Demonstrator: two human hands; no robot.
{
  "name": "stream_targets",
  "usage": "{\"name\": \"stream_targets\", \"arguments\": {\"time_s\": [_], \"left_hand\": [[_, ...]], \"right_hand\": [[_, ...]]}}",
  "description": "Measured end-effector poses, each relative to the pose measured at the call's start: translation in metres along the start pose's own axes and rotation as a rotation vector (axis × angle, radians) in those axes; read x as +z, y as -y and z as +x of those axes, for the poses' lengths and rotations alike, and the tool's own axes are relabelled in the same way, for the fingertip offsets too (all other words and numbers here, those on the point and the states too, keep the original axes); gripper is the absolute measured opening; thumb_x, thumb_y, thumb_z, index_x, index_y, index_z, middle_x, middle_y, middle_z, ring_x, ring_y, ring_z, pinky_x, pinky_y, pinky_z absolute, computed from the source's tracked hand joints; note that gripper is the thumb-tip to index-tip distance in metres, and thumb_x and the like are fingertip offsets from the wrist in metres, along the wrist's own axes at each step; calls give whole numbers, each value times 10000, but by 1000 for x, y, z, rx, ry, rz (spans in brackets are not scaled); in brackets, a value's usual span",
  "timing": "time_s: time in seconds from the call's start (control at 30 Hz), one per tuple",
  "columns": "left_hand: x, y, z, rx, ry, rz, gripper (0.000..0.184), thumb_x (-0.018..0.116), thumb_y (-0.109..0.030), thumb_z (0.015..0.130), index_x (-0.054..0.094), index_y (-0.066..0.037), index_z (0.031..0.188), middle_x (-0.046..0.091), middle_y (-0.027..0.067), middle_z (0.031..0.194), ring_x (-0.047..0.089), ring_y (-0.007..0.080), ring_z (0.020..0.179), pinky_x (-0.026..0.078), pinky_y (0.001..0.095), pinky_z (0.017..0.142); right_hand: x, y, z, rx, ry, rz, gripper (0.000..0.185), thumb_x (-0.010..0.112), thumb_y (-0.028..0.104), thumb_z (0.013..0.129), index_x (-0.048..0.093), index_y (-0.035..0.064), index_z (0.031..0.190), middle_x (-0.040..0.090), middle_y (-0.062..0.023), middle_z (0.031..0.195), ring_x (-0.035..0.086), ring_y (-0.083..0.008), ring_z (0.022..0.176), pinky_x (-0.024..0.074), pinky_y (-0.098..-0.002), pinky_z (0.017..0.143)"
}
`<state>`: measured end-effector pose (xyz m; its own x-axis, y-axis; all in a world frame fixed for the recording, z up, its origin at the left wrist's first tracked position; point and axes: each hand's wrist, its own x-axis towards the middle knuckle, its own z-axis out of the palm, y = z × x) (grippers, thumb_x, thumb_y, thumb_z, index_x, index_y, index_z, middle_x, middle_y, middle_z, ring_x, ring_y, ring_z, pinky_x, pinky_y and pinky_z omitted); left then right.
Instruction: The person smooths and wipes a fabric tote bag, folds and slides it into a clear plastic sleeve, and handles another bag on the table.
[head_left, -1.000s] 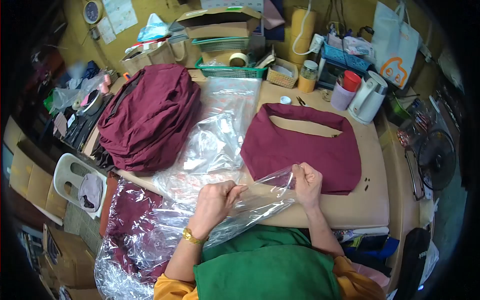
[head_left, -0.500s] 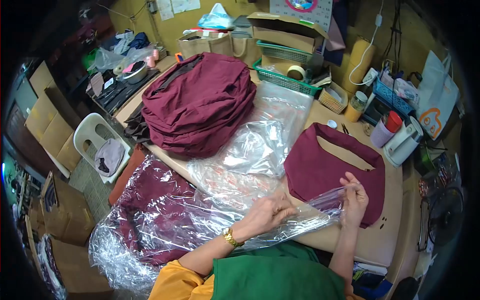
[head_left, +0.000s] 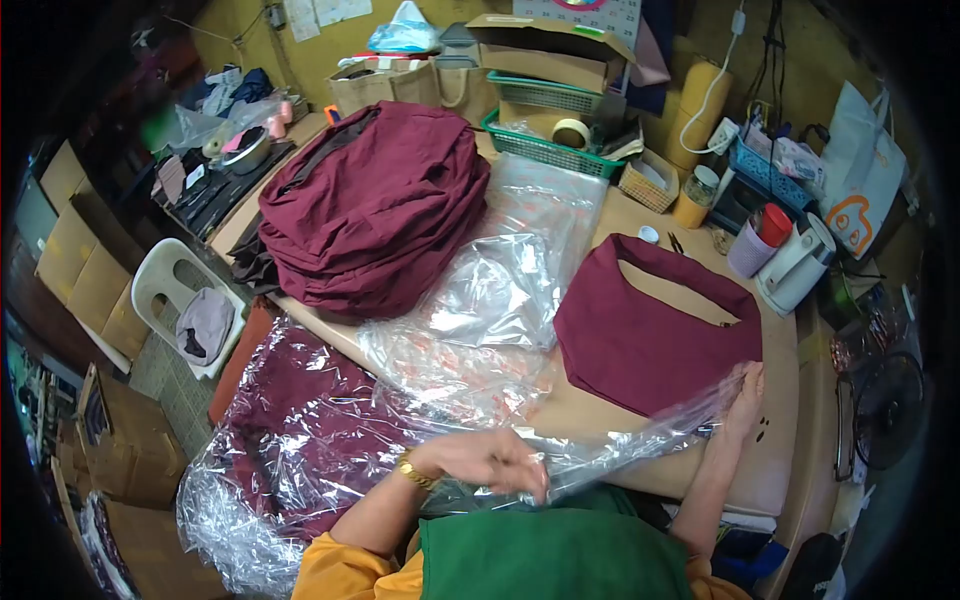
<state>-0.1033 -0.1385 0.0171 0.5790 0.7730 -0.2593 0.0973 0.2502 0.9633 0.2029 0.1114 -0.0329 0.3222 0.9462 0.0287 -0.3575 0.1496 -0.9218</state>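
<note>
A clear plastic bag (head_left: 640, 448) is stretched between my two hands near the table's front edge. My right hand (head_left: 742, 398) is closed on its far end, over the lower right corner of a flat maroon shoulder bag (head_left: 650, 335). My left hand (head_left: 492, 462), blurred, has its fingers curled down at the plastic; whether it grips the film is unclear. Beside my left forearm, more clear plastic with maroon cloth inside (head_left: 310, 420) hangs over the edge. Flat clear bags (head_left: 500, 290) lie in the middle, next to a heap of maroon bags (head_left: 380, 210).
Green baskets (head_left: 550, 150), a jar (head_left: 694, 197), a purple cup (head_left: 748, 250) and a white kettle (head_left: 797, 265) line the back. A white chair (head_left: 185, 300) and cardboard boxes (head_left: 130, 440) stand left. A fan (head_left: 888, 410) is at the right.
My right hand has moved right with the plastic's end, drawing it out longer. My left hand has shifted left and down from the middle of the film. The view has turned.
</note>
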Motion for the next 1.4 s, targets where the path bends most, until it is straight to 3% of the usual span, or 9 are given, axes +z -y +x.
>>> {"name": "stream_targets", "arguments": {"time_s": [0.17,0.43,0.53,0.63,0.77,0.9,1.0,1.2,1.4], "left_hand": [[-54,50,-21,799,-741,-580,143,607,-178,974,656,-43,972,658,62,920,636,187,912,507,331,864],[-39,17,-42,-86,-501,5,226,625,-253,992,684,-36,1011,617,-26,838,560,69,765,470,242,687],[-51,26,-44,653,-671,-1093,226,672,-175,941,647,-50,1127,624,-7,973,601,112,923,535,310,738],[-42,7,-46,325,-538,-241,329,710,-126,907,619,-19,1204,635,3,1030,595,137,936,502,282,831],[-34,-9,-40,-182,-539,125,327,668,-192,953,625,18,1200,682,36,928,603,125,898,485,274,840],[-69,44,-39,733,-277,-1075,280,653,-217,944,640,-12,1133,676,79,894,630,178,826,513,320,771],[-42,10,-30,332,-423,337,298,708,-169,895,662,1,1135,659,42,854,586,134,791,489,282,756],[-54,24,-31,726,-387,-1026,203,603,-215,995,610,-22,932,666,111,937,637,195,782,530,339,806],[-50,41,-29,246,-555,-102,164,541,-145,990,649,-22,983,678,116,850,645,207,793,535,324,789]], "right_hand": [[-31,36,-16,174,1560,-676,230,647,187,916,552,102,725,627,-18,714,547,-114,557,455,-270,521],[-40,12,-27,410,1151,112,299,749,280,855,589,60,731,619,-37,719,568,-140,597,451,-298,530],[-46,18,-27,185,1486,-281,303,788,317,836,677,35,841,640,-38,753,580,-131,644,458,-304,582],[-52,-1,-34,485,657,466,320,739,351,881,635,56,948,645,-43,846,574,-122,668,463,-295,594],[-40,23,-28,406,1135,-9,299,717,356,891,614,80,941,651,-61,839,570,-124,621,453,-272,540],[-48,15,-23,107,1652,-316,249,655,317,924,636,69,901,682,-99,815,613,-162,611,478,-316,548],[-23,22,-43,460,798,639,270,650,272,895,642,56,735,681,-150,769,624,-213,619,493,-330,585],[-47,17,-24,138,1491,-254,251,663,271,873,637,52,752,674,-136,776,611,-197,627,496,-335,589],[-38,5,-12,761,1136,896,359,691,371,875,649,68,687,661,-84,720,626,-202,624,522,-341,597]]}}
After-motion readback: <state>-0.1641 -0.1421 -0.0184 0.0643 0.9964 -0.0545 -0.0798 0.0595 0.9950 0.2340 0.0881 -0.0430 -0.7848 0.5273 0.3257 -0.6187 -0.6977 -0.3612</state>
